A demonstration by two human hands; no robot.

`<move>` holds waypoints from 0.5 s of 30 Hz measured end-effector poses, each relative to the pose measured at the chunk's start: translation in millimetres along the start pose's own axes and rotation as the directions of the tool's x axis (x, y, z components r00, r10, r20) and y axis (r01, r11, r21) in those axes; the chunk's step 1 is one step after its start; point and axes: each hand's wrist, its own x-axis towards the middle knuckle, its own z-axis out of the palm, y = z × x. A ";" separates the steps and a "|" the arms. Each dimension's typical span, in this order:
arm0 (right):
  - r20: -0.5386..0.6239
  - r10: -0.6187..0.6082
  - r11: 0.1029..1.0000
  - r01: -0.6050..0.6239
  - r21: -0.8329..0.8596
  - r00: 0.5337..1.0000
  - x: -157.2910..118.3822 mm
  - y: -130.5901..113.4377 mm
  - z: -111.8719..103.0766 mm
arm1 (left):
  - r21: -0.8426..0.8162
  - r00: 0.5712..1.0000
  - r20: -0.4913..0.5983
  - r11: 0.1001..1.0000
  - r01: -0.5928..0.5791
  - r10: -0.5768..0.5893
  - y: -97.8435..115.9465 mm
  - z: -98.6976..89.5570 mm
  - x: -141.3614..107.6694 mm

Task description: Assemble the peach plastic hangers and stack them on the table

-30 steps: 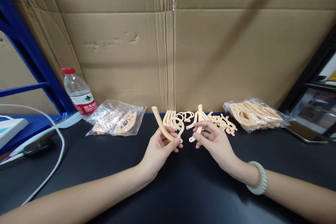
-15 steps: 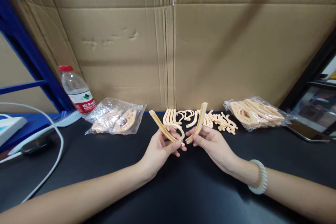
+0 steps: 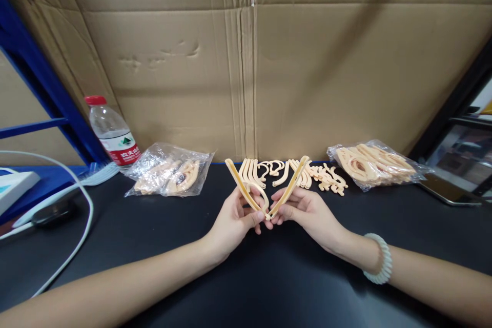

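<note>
My left hand [image 3: 238, 215] is closed on a curved beige hanger arm [image 3: 239, 179], with a curved hook [image 3: 262, 193] of the same colour beside its lower end. My right hand [image 3: 302, 210] pinches another hanger arm [image 3: 290, 187] at its bottom. The two arms form a V, and their lower ends meet or nearly meet between my fingertips; whether they interlock I cannot tell. Behind them lie several loose hanger arms [image 3: 251, 170], loose hooks [image 3: 277, 166] and a heap of small curved beige pieces [image 3: 328, 180].
A clear bag of beige parts [image 3: 180, 177] lies left, another bag [image 3: 374, 164] right, by a phone [image 3: 448, 190]. A water bottle [image 3: 115, 136] stands at the back left near a white cable [image 3: 90, 215]. Cardboard [image 3: 172, 72] walls the black table's [image 3: 269, 287] back.
My right hand has moved slightly left and tilted its hanger arm outward. The lower ends of both arms have come together from a small gap.
</note>
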 end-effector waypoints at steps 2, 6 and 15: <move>0.008 -0.002 1.000 0.002 -0.008 1.000 0.0 0.7 -0.4 | 0.011 1.000 -0.004 1.000 0.001 -0.001 -0.1 0.3 0.1; 0.013 -0.010 0.999 0.010 -0.032 1.000 0.1 1.7 -0.1 | 0.014 1.000 -0.022 1.000 0.001 0.000 -1.1 0.3 0.5; 0.000 -0.054 0.995 0.054 -0.084 0.999 -6.1 -0.5 5.0 | -0.015 0.995 -0.096 0.999 0.037 -0.038 1.9 5.3 -3.2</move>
